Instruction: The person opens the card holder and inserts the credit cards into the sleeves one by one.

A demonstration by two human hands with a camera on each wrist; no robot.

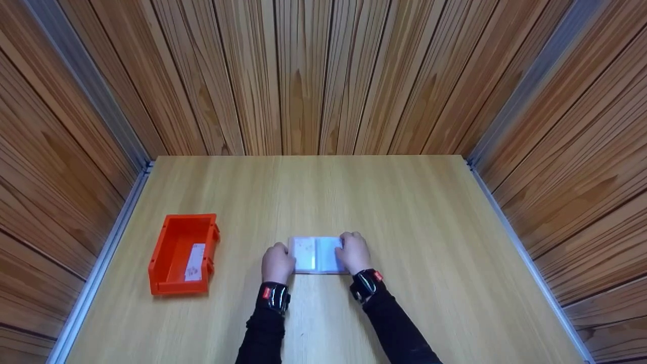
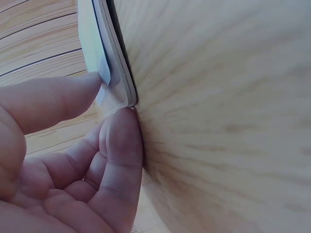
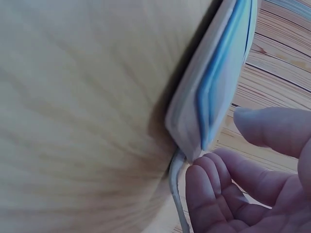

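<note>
A small booklet (image 1: 305, 253) lies spread open on the table, its left page whitish and its right one light blue, both glossy. At its left end, my left hand (image 1: 278, 263) pinches the edge. In the left wrist view the thumb (image 2: 90, 90) is on the page corner and a fingertip (image 2: 124, 126) is against the cover's lower corner. My right hand (image 1: 355, 253) is at the other end. Its curled fingers (image 3: 201, 189) touch the booklet's corner, while the thumb (image 3: 257, 124) appears slightly apart from the page. A thin pale strip (image 3: 177, 189) hangs out beside that corner.
To the left on the wooden table (image 1: 429, 212) stands an orange plastic bin (image 1: 172, 253) with a white label (image 1: 194, 263) inside. Wood-plank walls (image 1: 298, 76) enclose the back and both sides, with metal rails (image 1: 101, 288) along the table's side edges.
</note>
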